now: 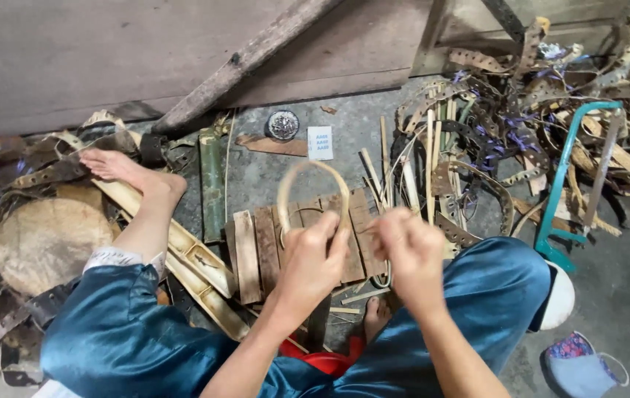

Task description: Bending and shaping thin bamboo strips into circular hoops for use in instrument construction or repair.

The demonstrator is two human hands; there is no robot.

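Note:
My left hand (313, 254) is closed around a thin pale bamboo strip bent into a ring (294, 177) that arches up over a slatted wooden board (256, 250). My right hand (409, 247), blurred, pinches the other end of the same strip close beside the left hand. Both hands hover just above the board, between my knees in blue trousers. Where the strip's ends meet is hidden by my fingers.
A split bamboo trough (197, 265) lies under my left leg, a green bamboo piece (212, 184) beside it. A teal-framed hacksaw (576, 166) rests on a heap of strips (492, 133) at right. A round wood block (46, 239) sits left; a small tin (282, 124) lies ahead.

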